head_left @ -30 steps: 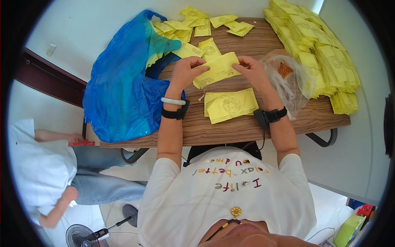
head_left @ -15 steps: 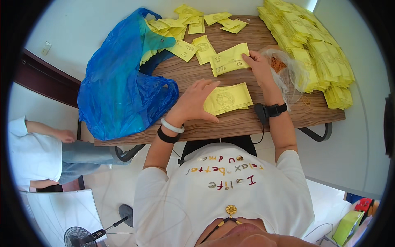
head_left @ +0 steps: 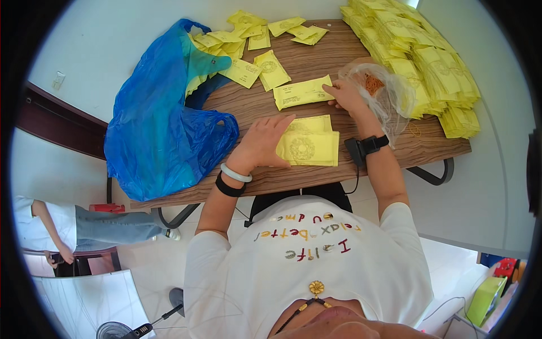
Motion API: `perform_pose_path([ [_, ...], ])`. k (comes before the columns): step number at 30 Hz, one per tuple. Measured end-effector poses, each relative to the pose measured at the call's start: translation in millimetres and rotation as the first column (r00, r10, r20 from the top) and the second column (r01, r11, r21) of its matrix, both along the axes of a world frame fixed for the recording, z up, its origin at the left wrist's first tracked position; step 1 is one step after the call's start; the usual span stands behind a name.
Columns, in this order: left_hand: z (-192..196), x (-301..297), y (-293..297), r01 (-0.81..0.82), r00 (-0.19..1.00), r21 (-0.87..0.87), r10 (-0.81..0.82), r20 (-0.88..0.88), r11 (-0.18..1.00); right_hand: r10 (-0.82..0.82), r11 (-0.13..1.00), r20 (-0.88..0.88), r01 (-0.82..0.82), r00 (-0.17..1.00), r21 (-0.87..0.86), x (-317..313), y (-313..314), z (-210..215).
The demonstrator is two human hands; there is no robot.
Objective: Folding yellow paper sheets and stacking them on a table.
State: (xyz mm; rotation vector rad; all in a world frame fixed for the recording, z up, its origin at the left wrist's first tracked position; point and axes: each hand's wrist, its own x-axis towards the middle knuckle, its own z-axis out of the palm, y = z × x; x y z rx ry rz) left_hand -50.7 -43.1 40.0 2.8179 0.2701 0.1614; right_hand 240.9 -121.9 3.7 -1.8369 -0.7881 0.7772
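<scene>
My left hand (head_left: 261, 142) rests at the left end of two overlapping yellow packets (head_left: 319, 152), thumb and fingers spread apart along their sides. The front packet lies nearer to me and partly covers the one behind. My right hand (head_left: 348, 97) pinches the right end of another yellow packet (head_left: 299, 93), held tilted above the table beyond that pair. Its underside and some right fingertips are hidden. Just right of this hand is a clear plastic bag (head_left: 402, 97) with orange rubber bands (head_left: 373, 85) in it.
A large blue plastic bag (head_left: 152, 135) covers the table's left side, with loose yellow packets (head_left: 240, 39) spilling behind it. Tall stacks of yellow packets (head_left: 418, 56) stand at the right. The wood-grain table (head_left: 226, 101) ends close to my body. Another person (head_left: 51, 223) stands at left.
The packet in my right hand has moved down and slightly left. Between my hands, the front packet has shifted toward me, showing the one behind. The other person has changed posture.
</scene>
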Motion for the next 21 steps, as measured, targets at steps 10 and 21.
perform_pose_path([
  [10, -3.7, -1.7, -2.6, -0.071, 0.995, 0.027, 0.073, -0.073, 0.997, 0.339, 0.938, 0.361, -0.343, 0.869, -0.056, -42.4, -90.0, 45.6],
  [21, -5.7, -6.2, 4.1, -0.067, 0.997, -0.013, 0.067, 0.041, 0.998, 0.449, 0.869, 0.494, -0.491, 0.745, -0.049, -82.1, -111.4, 29.2],
])
